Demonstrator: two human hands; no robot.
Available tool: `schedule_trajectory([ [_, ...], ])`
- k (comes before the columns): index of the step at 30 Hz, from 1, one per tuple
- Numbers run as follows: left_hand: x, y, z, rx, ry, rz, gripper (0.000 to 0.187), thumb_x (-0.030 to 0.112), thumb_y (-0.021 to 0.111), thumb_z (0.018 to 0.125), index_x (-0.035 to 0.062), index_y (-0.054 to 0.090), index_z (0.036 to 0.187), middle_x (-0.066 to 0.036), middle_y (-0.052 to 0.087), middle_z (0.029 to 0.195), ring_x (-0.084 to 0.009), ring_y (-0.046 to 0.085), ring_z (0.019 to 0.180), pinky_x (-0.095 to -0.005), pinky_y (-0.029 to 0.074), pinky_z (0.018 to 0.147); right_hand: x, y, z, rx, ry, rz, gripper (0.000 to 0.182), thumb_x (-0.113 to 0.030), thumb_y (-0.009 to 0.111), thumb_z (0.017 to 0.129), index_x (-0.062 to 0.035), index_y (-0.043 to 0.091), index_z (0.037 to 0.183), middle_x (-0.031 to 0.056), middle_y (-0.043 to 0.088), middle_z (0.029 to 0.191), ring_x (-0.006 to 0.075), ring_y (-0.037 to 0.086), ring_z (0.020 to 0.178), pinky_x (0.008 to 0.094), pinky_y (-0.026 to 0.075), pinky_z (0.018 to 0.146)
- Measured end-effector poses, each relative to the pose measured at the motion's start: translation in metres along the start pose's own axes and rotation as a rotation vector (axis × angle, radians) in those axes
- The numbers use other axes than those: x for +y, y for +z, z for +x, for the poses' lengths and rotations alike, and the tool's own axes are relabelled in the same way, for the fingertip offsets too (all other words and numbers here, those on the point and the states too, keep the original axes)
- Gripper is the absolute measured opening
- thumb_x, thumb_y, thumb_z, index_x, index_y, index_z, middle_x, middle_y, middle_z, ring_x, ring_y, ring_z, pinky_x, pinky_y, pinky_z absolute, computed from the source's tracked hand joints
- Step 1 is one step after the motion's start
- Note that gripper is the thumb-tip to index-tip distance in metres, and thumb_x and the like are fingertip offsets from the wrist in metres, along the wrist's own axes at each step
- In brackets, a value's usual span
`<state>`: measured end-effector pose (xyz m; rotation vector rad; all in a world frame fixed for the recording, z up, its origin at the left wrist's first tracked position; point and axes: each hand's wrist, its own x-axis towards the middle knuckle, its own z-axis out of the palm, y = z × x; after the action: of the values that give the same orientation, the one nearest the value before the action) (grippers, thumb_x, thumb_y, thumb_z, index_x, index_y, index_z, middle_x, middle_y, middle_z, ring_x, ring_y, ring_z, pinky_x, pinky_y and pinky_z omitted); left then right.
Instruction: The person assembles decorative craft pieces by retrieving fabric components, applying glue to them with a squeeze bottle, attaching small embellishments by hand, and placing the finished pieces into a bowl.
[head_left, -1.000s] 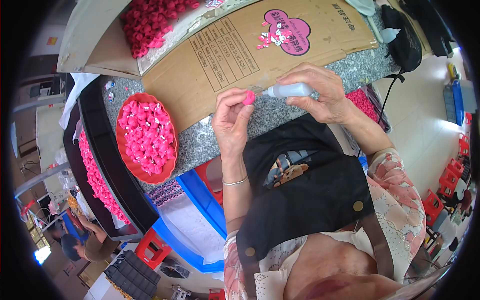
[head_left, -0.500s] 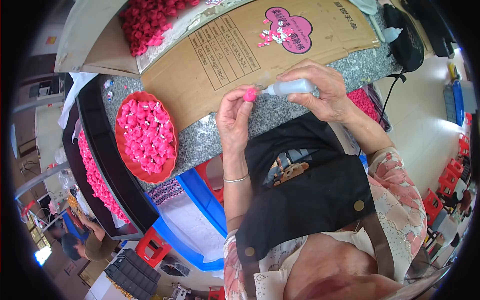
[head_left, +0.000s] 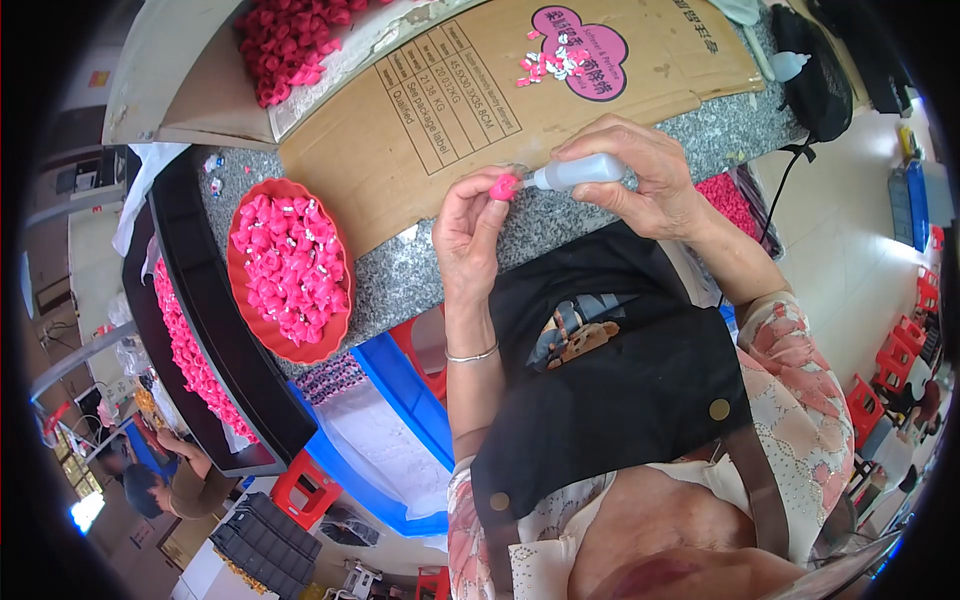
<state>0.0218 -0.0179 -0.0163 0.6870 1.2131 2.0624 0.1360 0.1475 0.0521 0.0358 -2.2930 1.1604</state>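
Note:
My left hand (head_left: 468, 232), with a bangle at the wrist, pinches a small pink moulded piece (head_left: 503, 187) between thumb and fingertips. In my right hand (head_left: 640, 170) is a translucent squeeze bottle (head_left: 582, 172), held sideways with its thin nozzle pointing left. The nozzle tip is right at the pink piece. Both hands are above the front edge of the speckled stone worktop (head_left: 400, 285), next to a flattened cardboard sheet (head_left: 400, 190). A scalloped red bowl (head_left: 340, 275) left of my left hand is heaped with similar pink pieces, several bearing small silvery-white bits.
Small pink and white bits (head_left: 560, 66) lie on the cardboard. More pink pieces fill a bin (head_left: 285, 60) at the upper left and a black tray (head_left: 190, 350) at the left. A black bag (head_left: 815, 85) sits at the far right. Another person (head_left: 175, 475) works at the lower left.
The view has shifted very slightly. Both hands keep their grips, and the nozzle stays at the pink piece, which looks slightly turned.

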Motion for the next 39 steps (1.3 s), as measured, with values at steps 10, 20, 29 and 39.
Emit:
schedule_trajectory([
  [10,0.000,-0.001,0.000,0.013,-0.009,0.009,0.018,-0.002,0.054,0.085,-0.0003,0.052,0.103,-0.013,0.056,0.108,-0.0181,0.054,0.100,-0.0296,0.042,0.089,0.001,0.001,0.001,0.046,0.004,0.000,0.021,-0.011,0.069,0.073,-0.0024,0.062,0.092,0.0077,0.063,0.084,0.0206,0.061,0.076,0.0295,0.047,0.064],
  [20,-0.002,-0.001,-0.001,0.014,-0.041,-0.003,0.017,-0.002,0.055,0.085,0.0000,0.053,0.102,-0.013,0.056,0.107,-0.0190,0.054,0.100,-0.0312,0.042,0.091,0.004,0.001,-0.001,0.053,0.048,0.008,0.020,-0.010,0.068,0.074,-0.0023,0.062,0.090,0.0078,0.063,0.083,0.0195,0.061,0.077,0.0288,0.047,0.066],
  [29,-0.012,-0.009,0.000,0.104,-0.106,-0.049,0.016,0.000,0.054,0.086,0.0008,0.053,0.102,-0.012,0.056,0.107,-0.0216,0.056,0.101,-0.0329,0.044,0.092,0.056,-0.039,-0.033,0.491,0.392,0.642,0.049,-0.006,0.064,0.076,-0.0018,0.042,0.119,0.0103,0.054,0.109,0.0188,0.055,0.100,0.0321,0.042,0.088],
  [39,0.002,-0.002,0.006,0.114,-0.089,-0.058,0.017,-0.003,0.056,0.084,0.0001,0.053,0.101,-0.011,0.057,0.104,-0.0181,0.055,0.098,-0.0304,0.042,0.089,0.134,-0.097,-0.046,0.619,0.532,-0.079,0.030,-0.004,0.062,0.079,-0.0014,0.051,0.107,0.0066,0.059,0.099,0.0147,0.056,0.092,0.0275,0.044,0.083],
])
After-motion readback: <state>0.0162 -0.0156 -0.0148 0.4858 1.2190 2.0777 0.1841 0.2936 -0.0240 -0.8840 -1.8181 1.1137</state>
